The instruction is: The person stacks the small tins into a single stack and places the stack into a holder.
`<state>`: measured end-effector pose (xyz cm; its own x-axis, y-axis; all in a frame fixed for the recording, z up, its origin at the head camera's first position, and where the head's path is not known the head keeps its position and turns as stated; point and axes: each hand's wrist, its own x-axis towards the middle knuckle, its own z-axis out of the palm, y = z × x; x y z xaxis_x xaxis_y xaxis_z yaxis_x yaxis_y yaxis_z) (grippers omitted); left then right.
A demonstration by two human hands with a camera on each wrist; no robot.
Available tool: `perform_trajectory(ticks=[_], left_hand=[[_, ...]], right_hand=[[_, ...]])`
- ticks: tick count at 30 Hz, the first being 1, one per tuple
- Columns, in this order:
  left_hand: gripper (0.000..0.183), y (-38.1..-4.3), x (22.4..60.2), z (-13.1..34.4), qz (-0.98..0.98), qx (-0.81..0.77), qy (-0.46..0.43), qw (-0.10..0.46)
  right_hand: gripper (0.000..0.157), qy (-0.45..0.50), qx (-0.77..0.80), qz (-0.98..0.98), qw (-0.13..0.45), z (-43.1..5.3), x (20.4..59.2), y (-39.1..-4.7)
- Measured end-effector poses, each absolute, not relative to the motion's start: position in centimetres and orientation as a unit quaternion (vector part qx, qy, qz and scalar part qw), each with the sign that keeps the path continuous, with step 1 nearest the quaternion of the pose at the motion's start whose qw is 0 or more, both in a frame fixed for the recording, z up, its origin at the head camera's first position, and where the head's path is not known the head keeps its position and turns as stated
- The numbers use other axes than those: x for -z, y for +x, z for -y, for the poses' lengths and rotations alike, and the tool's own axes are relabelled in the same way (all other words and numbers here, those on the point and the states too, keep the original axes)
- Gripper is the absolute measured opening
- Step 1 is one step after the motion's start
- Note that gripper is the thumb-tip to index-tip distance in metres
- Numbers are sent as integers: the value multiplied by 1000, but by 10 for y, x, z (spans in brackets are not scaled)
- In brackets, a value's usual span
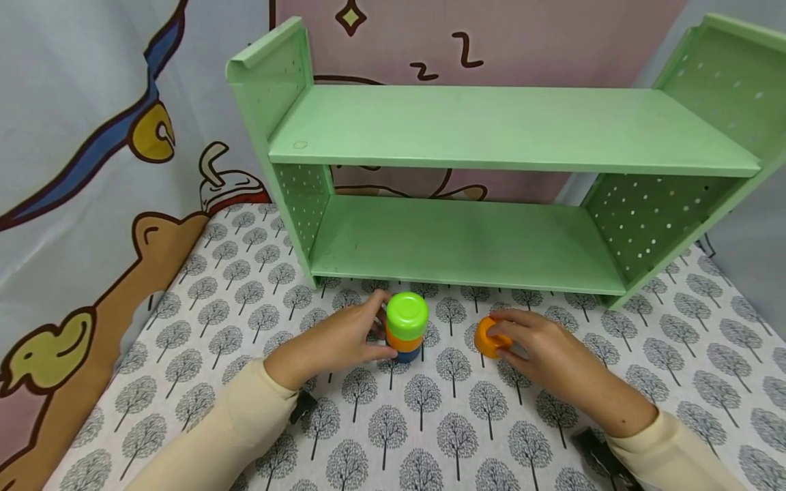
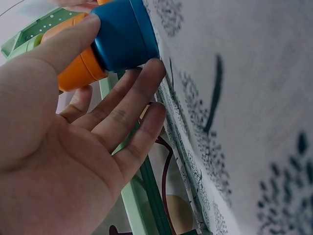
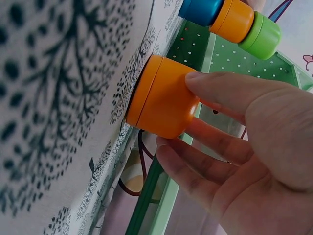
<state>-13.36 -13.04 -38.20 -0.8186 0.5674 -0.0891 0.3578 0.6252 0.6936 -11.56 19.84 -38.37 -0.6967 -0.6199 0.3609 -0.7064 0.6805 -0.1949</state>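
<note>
Head: orange cup [image 1: 487,339], "Z"-printed backdrop [image 1: 540,41]

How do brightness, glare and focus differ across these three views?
Head: brightest, with a faint sheen on the green shelf; left wrist: dimmer, the tree-print cloth blurred at lower right; right wrist: also dim, the orange cup crisper than the cloth at far left.

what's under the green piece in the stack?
An orange piece, then a blue piece standing on the tree-print cloth. The underside of the green piece and any hollow inside the stacked pieces are covered.
</note>
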Motion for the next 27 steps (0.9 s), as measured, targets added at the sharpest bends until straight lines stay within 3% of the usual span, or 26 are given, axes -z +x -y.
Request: perform_trajectory(ticks=[27], left_hand=[[71, -134, 382, 130, -888, -347, 261, 151]], right_hand=[[39, 369, -167, 903, 142, -198, 384, -116]])
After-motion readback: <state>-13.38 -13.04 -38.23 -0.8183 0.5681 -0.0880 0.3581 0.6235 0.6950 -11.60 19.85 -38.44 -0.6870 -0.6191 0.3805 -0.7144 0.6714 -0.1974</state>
